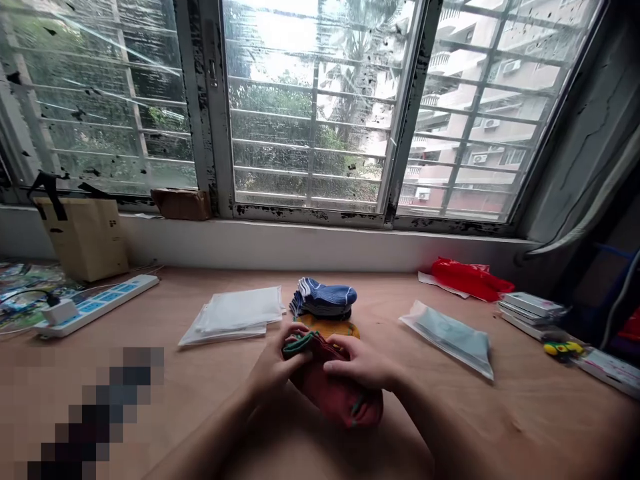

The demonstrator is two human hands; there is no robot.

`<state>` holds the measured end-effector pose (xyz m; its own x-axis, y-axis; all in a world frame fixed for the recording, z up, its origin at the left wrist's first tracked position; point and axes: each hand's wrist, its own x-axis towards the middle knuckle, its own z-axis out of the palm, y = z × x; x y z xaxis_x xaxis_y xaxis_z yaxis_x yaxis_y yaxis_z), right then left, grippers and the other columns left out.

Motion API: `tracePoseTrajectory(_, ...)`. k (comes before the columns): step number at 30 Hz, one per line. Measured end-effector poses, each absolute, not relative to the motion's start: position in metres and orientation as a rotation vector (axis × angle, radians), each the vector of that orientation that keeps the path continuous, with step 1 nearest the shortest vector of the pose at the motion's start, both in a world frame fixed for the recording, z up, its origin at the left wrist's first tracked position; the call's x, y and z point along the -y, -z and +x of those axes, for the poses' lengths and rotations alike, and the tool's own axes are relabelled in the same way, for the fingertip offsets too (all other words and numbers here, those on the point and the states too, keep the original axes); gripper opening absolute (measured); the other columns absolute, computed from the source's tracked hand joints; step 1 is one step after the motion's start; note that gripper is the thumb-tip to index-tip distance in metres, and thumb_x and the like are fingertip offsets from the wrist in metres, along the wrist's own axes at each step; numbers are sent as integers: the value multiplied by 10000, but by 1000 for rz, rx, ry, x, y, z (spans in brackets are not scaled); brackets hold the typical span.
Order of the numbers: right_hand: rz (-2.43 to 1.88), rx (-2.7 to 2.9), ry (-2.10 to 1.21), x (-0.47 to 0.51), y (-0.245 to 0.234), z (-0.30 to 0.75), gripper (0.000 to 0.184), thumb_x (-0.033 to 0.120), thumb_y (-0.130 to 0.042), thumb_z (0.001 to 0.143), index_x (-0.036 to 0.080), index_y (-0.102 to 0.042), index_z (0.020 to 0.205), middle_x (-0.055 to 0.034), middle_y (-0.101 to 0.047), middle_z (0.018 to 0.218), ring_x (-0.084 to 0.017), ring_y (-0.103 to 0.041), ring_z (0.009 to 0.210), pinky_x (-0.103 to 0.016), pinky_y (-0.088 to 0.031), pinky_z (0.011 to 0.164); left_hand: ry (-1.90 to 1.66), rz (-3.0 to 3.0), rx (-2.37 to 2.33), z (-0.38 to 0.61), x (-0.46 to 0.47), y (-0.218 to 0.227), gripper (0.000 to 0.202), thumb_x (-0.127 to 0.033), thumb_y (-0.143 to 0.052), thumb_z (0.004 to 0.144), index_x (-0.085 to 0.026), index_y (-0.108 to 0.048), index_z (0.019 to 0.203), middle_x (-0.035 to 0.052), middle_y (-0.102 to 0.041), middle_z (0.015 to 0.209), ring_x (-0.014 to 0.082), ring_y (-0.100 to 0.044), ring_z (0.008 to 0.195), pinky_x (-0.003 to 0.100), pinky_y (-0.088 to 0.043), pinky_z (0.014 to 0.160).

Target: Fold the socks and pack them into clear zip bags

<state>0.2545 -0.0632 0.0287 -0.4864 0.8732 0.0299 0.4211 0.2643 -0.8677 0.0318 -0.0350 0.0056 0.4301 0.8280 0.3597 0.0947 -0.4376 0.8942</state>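
Near the middle of the bench, the left hand and right hand both clasp a red sock by its cuff, seemingly soft, light, floppy, best pinched at that edge.

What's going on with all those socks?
A person grips red socks with green trim in the left hand and right hand, over a wooden table. Behind them sits a pile of blue socks. Flat clear bags lie to the left, a filled bag to the right.
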Motion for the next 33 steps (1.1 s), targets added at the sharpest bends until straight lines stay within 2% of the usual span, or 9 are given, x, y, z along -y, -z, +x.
tracePoseTrajectory(2, -1183, 2013, -1346, 61, -21, 257, 254, 390, -638, 861, 191, -668, 1017, -1, -670, 911, -153, -587, 795, -233, -438, 665, -1024, 1903, -832, 31, 32, -6, 207, -355, -629, 836, -198, -599, 967, 45, -668, 887, 201, -638, 844, 308, -509, 751)
tracePoseTrajectory(5, -1284, 2090, -1350, 58, -12, 258, 288, 440, -579, 900, 185, -704, 948, 5, -659, 797, -132, -553, 688, -226, -393, 591, -959, 2135, -930, 30, 30, -7, 153, -339, -616, 826, -188, -638, 811, 40, -651, 836, 189, -603, 812, 291, -492, 726)
tracePoseTrajectory(9, -1480, 2180, -769, 59, -12, 256, 323, 460, -544, 913, 192, -716, 861, -22, -677, 766, -150, -556, 675, -259, -367, 600, -787, 2174, -1002, 26, 28, -4, 346, -353, -643, 809, -195, -647, 1117, 49, -694, 941, 195, -621, 806, 273, -475, 654)
tracePoseTrajectory(11, -1523, 2191, -435, 61, -15, 255, 307, 459, -566, 900, 198, -710, 825, -39, -687, 798, -168, -575, 726, -274, -372, 643, -738, 2173, -1019, 26, 29, -2, 356, -352, -640, 811, -195, -665, 1129, 67, -710, 1009, 213, -639, 845, 286, -482, 675)
tracePoseTrajectory(13, -1500, 2233, -303, 64, -19, 254, 287, 468, -600, 879, 207, -708, 827, -42, -689, 825, -175, -585, 756, -276, -377, 663, -733, 2170, -1020, 28, 29, -2, 280, -335, -633, 813, -200, -706, 1047, 68, -725, 1016, 226, -650, 879, 301, -492, 718)
tracePoseTrajectory(19, -1397, 2332, -406, 64, -16, 253, 298, 483, -740, 760, 217, -703, 888, -24, -667, 856, -181, -585, 795, -270, -386, 672, -833, 2022, -961, 32, 31, -7, 240, -292, -676, 756, -187, -698, 971, 57, -731, 944, 231, -667, 888, 330, -531, 781)
tracePoseTrajectory(25, -1336, 2266, -494, 58, -10, 255, 221, 345, -782, 715, 193, -686, 844, -6, -608, 823, -160, -554, 765, -262, -399, 669, -935, 1818, -800, 30, 30, -5, 282, -277, -738, 727, -176, -668, 981, 66, -694, 966, 215, -643, 899, 320, -543, 753)
tracePoseTrajectory(30, -1208, 2148, -648, 57, -8, 254, 407, 254, -778, 696, 238, -689, 1093, -19, -610, 1002, -176, -585, 880, -291, -462, 802, -1037, 1741, -614, 30, 36, -11, 249, -213, -766, 716, -163, -666, 938, 49, -621, 939, 174, -603, 855, 295, -525, 756)
tracePoseTrajectory(33, -1109, 2099, -752, 58, -12, 254, 148, 243, -693, 784, 207, -716, 926, -21, -623, 962, -176, -590, 876, -292, -467, 816, -1031, 1667, -583, 31, 39, -13, 260, -223, -775, 710, -166, -652, 932, 52, -619, 963, 186, -604, 899, 295, -522, 772)
